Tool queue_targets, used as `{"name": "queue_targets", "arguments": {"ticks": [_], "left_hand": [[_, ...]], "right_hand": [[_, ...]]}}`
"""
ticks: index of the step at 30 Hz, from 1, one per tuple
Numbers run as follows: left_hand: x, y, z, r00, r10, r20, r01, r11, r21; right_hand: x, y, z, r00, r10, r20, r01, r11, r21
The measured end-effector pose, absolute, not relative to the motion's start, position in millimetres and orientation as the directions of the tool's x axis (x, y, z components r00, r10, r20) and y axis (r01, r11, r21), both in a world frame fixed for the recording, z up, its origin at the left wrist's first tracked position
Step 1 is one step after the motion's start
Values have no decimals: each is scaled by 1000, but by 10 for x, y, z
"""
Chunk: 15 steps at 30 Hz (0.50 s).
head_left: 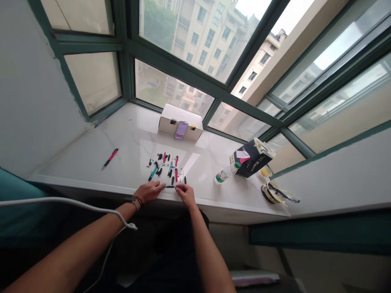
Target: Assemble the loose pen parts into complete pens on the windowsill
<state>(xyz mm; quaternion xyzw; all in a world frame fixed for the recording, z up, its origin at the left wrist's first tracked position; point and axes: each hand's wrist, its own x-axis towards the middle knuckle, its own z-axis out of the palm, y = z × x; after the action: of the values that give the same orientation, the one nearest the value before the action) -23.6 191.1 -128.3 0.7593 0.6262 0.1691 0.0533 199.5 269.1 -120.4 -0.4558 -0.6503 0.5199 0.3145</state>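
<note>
Near the front edge of the white sill, my left hand (pixel 150 191) is closed on the blue end of a slim pen (pixel 169 186) with a black section. The fingers of my right hand (pixel 186 193) pinch together at the pen's other end; any small part between them is too small to make out. Just beyond my hands lie loose pen parts: blue barrels (pixel 152 173), red barrels (pixel 176 175), black pieces and small clear or metal bits. A red and black pen (pixel 110 158), seemingly whole, rests apart to the left.
A white box (pixel 180 122) stands against the window. To the right are a clear bottle (pixel 224 175) with a green cap, a dark carton (pixel 252 156) and a round cream container (pixel 271 193). A white cable (pixel 76 201) hangs across my left forearm.
</note>
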Motion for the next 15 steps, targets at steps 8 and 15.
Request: {"name": "queue_targets", "arguments": {"ticks": [8,15], "left_hand": [[-242,1925,-1321,200,958,204,939,-247,240],[-261,1936,-1401,233,933,274,939,-290,188]], "right_hand": [[1987,2691,-1199,-386,921,-58,297,64,-953],[1996,2705,-1244,-385,922,-41,284,76,-956]]}}
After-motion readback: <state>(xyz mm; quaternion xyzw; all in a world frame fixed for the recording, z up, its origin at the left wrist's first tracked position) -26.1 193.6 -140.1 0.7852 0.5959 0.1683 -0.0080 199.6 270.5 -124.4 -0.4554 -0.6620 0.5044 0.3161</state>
